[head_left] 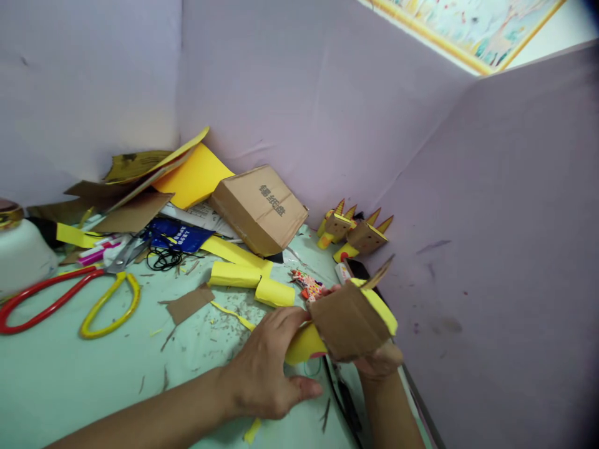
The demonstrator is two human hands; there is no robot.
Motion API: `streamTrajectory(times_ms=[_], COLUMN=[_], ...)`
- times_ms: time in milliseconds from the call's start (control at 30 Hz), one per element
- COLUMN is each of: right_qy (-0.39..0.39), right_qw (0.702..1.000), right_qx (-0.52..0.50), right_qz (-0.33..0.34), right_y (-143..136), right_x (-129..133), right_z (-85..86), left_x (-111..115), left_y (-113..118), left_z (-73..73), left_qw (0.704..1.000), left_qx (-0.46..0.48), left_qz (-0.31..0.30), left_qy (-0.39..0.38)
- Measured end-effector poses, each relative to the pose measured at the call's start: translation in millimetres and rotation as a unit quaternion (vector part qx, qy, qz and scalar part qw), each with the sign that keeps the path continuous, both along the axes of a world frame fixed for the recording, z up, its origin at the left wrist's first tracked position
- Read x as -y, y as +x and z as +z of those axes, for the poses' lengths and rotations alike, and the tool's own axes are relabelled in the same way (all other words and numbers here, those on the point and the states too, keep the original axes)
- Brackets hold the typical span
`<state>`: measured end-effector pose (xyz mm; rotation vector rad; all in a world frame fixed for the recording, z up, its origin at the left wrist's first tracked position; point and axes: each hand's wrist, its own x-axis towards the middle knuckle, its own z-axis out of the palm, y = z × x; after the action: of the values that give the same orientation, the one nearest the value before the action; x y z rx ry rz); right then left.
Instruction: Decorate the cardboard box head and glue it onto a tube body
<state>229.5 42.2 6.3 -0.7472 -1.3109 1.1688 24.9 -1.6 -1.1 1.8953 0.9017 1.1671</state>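
Observation:
A paper craft figure (pixel 350 321), made of a brown cardboard panel on a yellow paper tube with yellow edging, is held between my hands. My left hand (pixel 269 368) curls around the yellow tube end, its thumb below and its fingertips partly hidden. Behind and under the cardboard panel, my right hand (pixel 384 362) grips the figure; most of its fingers are out of sight. A pointed cardboard strip (pixel 381 272) sticks up at the figure's top. Just beyond lie two rolled yellow paper tubes (pixel 235 274) and a colourful patterned piece (pixel 307 285).
Large scissors (pixel 115 268) with red and yellow handles lie at left. A closed cardboard box (pixel 266 209) leans near the back wall beside stacked cardboard and yellow sheets (pixel 194 174). Two spiked craft figures (pixel 362 240) stand at back right. Scraps litter the green table (pixel 107 386).

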Motion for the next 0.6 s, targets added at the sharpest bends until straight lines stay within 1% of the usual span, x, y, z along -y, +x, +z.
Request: streamTrajectory(times_ms=[33, 100, 167, 233, 300, 333, 400, 467, 500, 533, 567, 600], right_qy=[-0.016, -0.04, -0.045, -0.039, -0.023, -0.015, -0.01, -0.021, -0.029, -0.036, -0.039, -0.038], right_qw=[0.999, 0.997, 0.995, 0.996, 0.999, 0.999, 1.0, 1.0, 0.999, 0.999, 0.998, 0.998], right_qx=[-0.012, -0.016, -0.004, -0.01, -0.022, -0.025, -0.014, 0.012, 0.024, 0.034, 0.041, 0.045], right_qz=[0.025, 0.071, 0.089, 0.075, 0.036, 0.015, -0.007, 0.0, 0.009, 0.019, 0.026, 0.031], right_y=[-4, -13, -21, -25, -26, -26, -24, -23, -23, -23, -24, -24], right_x=[3, 7, 7, 4, 1, -1, -3, -4, -5, -5, -4, -4], right_z=[-0.6, -1.1, -1.3, -1.3, -0.6, 0.3, 3.5, 8.6, 11.5, 14.5, 17.3, 19.8], left_x=[-2, -7, -13, -19, -22, -23, -23, -23, -24, -26, -28, -31], left_y=[1, 4, 6, 8, 7, 6, 1, -4, -7, -9, -11, -12], left_z=[-0.4, -1.4, -3.0, -5.2, -7.3, -8.1, -8.5, -6.9, -5.0, -2.5, 0.6, 4.2], left_qw=[1.0, 0.996, 0.986, 0.98, 0.98, 0.981, 0.982, 0.98, 0.98, 0.981, 0.984, 0.987], left_qx=[0.005, 0.053, 0.106, 0.122, 0.109, 0.102, 0.09, 0.095, 0.101, 0.106, 0.11, 0.112], left_qz=[-0.008, -0.031, -0.046, -0.037, -0.015, 0.004, 0.061, 0.124, 0.141, 0.142, 0.128, 0.102], left_qy=[-0.012, -0.062, -0.119, -0.154, -0.164, -0.166, -0.156, -0.122, -0.099, -0.079, -0.064, -0.059])
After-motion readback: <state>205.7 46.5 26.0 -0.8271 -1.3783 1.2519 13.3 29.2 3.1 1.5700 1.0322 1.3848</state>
